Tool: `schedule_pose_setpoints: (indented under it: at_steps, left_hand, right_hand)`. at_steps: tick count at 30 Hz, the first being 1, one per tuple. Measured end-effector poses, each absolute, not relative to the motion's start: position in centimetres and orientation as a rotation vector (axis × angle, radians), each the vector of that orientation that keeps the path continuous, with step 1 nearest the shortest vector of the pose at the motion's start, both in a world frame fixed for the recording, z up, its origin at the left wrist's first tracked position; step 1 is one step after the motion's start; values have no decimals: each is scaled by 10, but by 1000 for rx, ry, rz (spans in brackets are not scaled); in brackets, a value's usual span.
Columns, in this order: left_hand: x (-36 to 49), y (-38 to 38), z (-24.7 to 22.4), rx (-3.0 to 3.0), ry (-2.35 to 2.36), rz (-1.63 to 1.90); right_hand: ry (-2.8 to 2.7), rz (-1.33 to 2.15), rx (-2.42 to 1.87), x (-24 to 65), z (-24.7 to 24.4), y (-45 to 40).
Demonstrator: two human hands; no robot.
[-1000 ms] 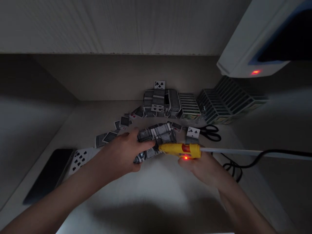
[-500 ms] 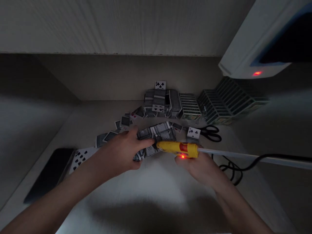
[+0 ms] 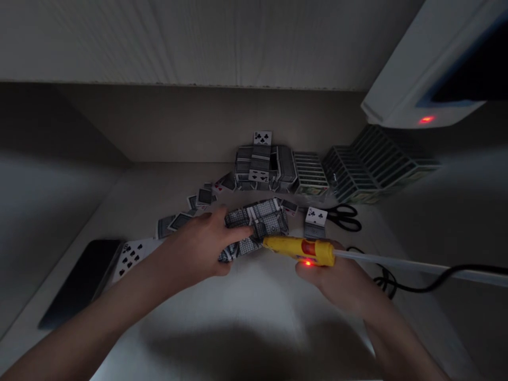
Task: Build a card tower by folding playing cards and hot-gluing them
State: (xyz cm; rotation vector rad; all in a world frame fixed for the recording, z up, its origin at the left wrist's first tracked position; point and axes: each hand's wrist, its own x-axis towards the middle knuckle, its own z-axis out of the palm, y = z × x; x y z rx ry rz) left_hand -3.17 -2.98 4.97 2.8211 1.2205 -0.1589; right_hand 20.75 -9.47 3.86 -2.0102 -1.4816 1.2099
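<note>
My left hand (image 3: 206,241) is closed around the left end of a block built of playing cards (image 3: 268,219), patterned backs outward, tilted above the surface. In my right hand (image 3: 337,278) is a yellow glue gun (image 3: 299,250) with a red light lit on it and a long clear glue stick (image 3: 373,257) out of its back. The nozzle points left, close to the block's lower edge; whether it touches cannot be made out. Behind the block stands another card structure (image 3: 283,166) with an eight of clubs (image 3: 262,138) sticking up.
Loose cards (image 3: 204,197) lie behind my left hand. At left rests a dark flat object (image 3: 81,283) beside large spade cards (image 3: 130,259). Black-handled scissors (image 3: 347,217), a five of clubs (image 3: 316,216), ribbed card stacks (image 3: 357,172) and a black cord (image 3: 420,288) are at right. A white device (image 3: 420,79) hangs above.
My right hand has moved the glue gun a little right and down, drawing its nozzle along the block's lower side. My left hand and the block are nearly unmoved.
</note>
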Motion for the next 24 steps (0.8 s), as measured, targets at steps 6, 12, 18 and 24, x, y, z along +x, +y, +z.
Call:
schedule_pose_setpoints:
  at_steps: [6, 12, 18, 24]
  left_hand:
    - [-33, -29, 48, 2814, 1206, -104]
    - [-32, -30, 49, 2817, 1187, -161]
    - [-31, -30, 52, 2815, 1189, -225]
    - [-34, -27, 46, 2837, 1181, -201]
  right_hand:
    - [-1458, 1157, -2016, 205, 41, -93]
    - [-1443, 1236, -1881, 206, 27, -92]
    - [-1415, 1255, -1756, 214, 21, -95]
    - [-1421, 1258, -1711, 211, 15, -95]
